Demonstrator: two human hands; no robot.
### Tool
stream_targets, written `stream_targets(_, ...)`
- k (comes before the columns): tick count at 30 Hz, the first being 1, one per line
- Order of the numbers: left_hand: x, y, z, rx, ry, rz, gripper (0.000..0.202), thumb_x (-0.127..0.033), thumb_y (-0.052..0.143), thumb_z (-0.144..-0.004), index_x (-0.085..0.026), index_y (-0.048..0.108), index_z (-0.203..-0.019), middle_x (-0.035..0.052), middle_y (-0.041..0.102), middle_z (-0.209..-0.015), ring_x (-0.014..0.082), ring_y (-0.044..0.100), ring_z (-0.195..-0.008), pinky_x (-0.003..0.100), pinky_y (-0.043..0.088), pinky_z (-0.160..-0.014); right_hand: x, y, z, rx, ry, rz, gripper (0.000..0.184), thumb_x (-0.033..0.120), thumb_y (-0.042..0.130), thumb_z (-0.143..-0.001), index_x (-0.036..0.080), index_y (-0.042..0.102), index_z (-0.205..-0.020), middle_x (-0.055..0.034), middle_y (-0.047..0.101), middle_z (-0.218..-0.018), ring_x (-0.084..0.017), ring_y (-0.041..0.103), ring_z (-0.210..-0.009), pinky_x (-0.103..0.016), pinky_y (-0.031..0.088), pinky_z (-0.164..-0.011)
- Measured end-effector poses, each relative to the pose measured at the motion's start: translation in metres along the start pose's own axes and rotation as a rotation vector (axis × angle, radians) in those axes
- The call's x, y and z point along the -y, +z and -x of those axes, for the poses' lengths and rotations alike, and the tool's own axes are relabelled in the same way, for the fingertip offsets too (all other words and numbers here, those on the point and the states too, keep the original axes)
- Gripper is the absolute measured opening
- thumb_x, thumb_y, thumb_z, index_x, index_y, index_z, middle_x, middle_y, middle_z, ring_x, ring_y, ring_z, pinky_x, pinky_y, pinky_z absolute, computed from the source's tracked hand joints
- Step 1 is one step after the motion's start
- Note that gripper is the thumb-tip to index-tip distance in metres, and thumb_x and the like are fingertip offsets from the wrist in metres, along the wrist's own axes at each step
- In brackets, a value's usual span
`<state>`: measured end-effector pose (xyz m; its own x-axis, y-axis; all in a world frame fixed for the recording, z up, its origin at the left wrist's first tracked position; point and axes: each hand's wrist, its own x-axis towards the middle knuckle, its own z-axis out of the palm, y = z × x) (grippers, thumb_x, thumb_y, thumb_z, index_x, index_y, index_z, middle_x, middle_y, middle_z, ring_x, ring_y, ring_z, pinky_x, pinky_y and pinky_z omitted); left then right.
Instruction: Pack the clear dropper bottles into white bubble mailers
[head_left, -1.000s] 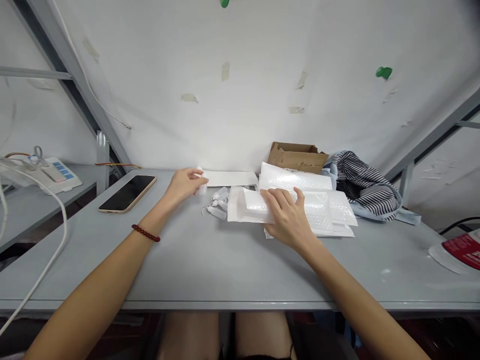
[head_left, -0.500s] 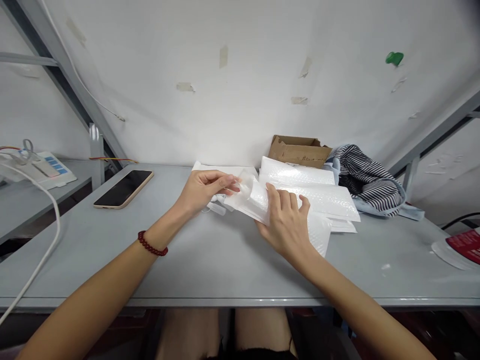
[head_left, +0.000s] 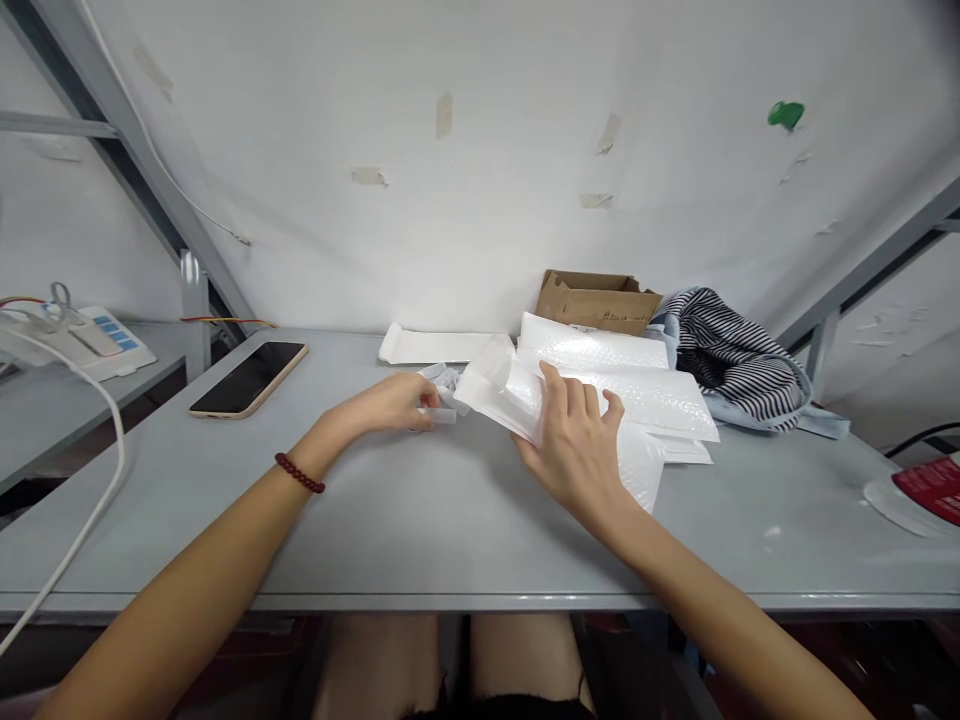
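My right hand point(head_left: 574, 430) grips a white bubble mailer point(head_left: 487, 392), thumb underneath and fingers on top. The mailer's left end tilts up off the table, and part of it is hidden by the hand. Low over the table, my left hand point(head_left: 394, 403) has its fingertips closed on a small whitish strip-like piece point(head_left: 444, 415). Just behind that piece lie some crumpled clear-white bits point(head_left: 444, 376), too small to name. More white bubble mailers point(head_left: 645, 400) are piled to the right of my right hand.
A flat white packet point(head_left: 442, 347) lies by the wall. At the back are an open cardboard box point(head_left: 600, 302) and a striped cloth bag point(head_left: 739, 360). A phone point(head_left: 250, 379) rests on the left, near a white cable point(head_left: 112, 470). A red-and-white container point(head_left: 919, 495) stands far right.
My left hand has left the mailer's end, moving down and left to the small whitish piece on the table. My right hand still holds the mailer in nearly the same place.
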<state>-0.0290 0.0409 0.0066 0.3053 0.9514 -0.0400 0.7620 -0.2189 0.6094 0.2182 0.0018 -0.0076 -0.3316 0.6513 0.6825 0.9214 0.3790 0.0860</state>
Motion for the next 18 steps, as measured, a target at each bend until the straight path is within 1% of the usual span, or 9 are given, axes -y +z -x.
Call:
stream_targets(2,-0.004,-0.006,0.004,0.054,0.001,0.028,0.009,-0.029,0.070,-0.059,-0.023,0.072,-0.066,0.0007,0.064,-0.066,0.0147,0.049,-0.055,0.023,0.031,-0.050,0.000,0.000,0.000,-0.002,-0.001,0.003,0.059,0.028,0.052,-0.078,0.008,0.039,-0.132,-0.0155,0.060,-0.098,-0.028,0.048,-0.089,-0.051,0.030,-0.089)
stream_targets(4,-0.008,-0.020,0.010,0.115,0.002,0.093,0.013,-0.035,0.071,-0.063,-0.025,0.074,-0.071,0.0010,0.065,-0.069,0.0153,0.051,-0.060,0.023,0.034,-0.053,0.000,0.000,0.000,0.007,-0.003,0.010,0.060,0.028,0.052,-0.077,0.008,0.039,-0.132,-0.0157,0.060,-0.100,-0.028,0.049,-0.089,-0.051,0.030,-0.090)
stream_targets(5,-0.009,-0.027,0.013,0.111,-0.004,0.142,0.015,-0.038,0.071,-0.065,-0.026,0.075,-0.074,0.0011,0.065,-0.069,0.0155,0.052,-0.062,0.023,0.035,-0.054,0.000,0.000,0.000,0.011,-0.007,0.013,0.060,0.028,0.053,-0.077,0.008,0.039,-0.132,-0.0158,0.060,-0.100,-0.028,0.049,-0.090,-0.051,0.030,-0.090)
stream_targets(7,-0.007,-0.040,0.018,0.046,-0.001,0.273,0.018,-0.041,0.071,-0.066,-0.026,0.075,-0.074,0.0020,0.065,-0.070,0.0157,0.053,-0.064,0.023,0.038,-0.056,0.000,0.001,0.000,0.015,-0.016,0.019,0.060,0.027,0.054,-0.077,0.009,0.039,-0.131,-0.0159,0.060,-0.101,-0.028,0.049,-0.089,-0.051,0.030,-0.090)
stream_targets(9,-0.002,-0.046,0.019,-0.036,0.017,0.410,0.021,-0.043,0.073,-0.065,-0.025,0.076,-0.075,0.0028,0.064,-0.069,0.0151,0.051,-0.062,0.024,0.040,-0.056,0.001,0.002,0.000,0.025,-0.025,0.028,0.060,0.026,0.054,-0.076,0.008,0.039,-0.131,-0.0159,0.060,-0.101,-0.028,0.049,-0.089,-0.051,0.030,-0.090)
stream_targets(11,0.003,-0.044,0.017,-0.085,0.024,0.500,0.023,-0.043,0.074,-0.064,-0.025,0.077,-0.078,0.0024,0.061,-0.065,0.0136,0.049,-0.058,0.025,0.039,-0.054,0.001,0.003,0.001,0.045,-0.031,0.034,0.061,0.025,0.055,-0.075,0.008,0.039,-0.131,-0.0155,0.059,-0.101,-0.028,0.049,-0.089,-0.052,0.030,-0.091)
stream_targets(13,0.004,-0.036,0.012,-0.106,0.018,0.540,0.024,-0.042,0.075,-0.065,-0.025,0.077,-0.082,0.0011,0.059,-0.062,0.0119,0.045,-0.056,0.024,0.037,-0.052,0.002,0.004,0.002,0.064,-0.042,0.036,0.061,0.025,0.056,-0.075,0.009,0.039,-0.131,-0.0149,0.059,-0.101,-0.027,0.049,-0.089,-0.052,0.029,-0.092)
stream_targets(16,-0.004,-0.022,0.007,-0.145,0.031,0.557,0.025,-0.042,0.076,-0.068,-0.026,0.076,-0.086,-0.0001,0.056,-0.061,0.0104,0.041,-0.054,0.024,0.034,-0.050,0.003,0.005,0.003,0.075,-0.057,0.039,0.059,0.025,0.055,-0.077,0.008,0.039,-0.131,-0.0148,0.060,-0.100,-0.027,0.049,-0.089,-0.053,0.029,-0.091)
stream_targets(18,-0.011,-0.017,0.007,-0.175,0.057,0.561,0.026,-0.042,0.075,-0.069,-0.026,0.076,-0.089,-0.0005,0.055,-0.060,0.0101,0.040,-0.053,0.024,0.033,-0.050,0.004,0.005,0.003,0.081,-0.064,0.040,0.057,0.025,0.054,-0.078,0.008,0.039,-0.131,-0.0147,0.060,-0.100,-0.027,0.048,-0.089,-0.052,0.029,-0.091)
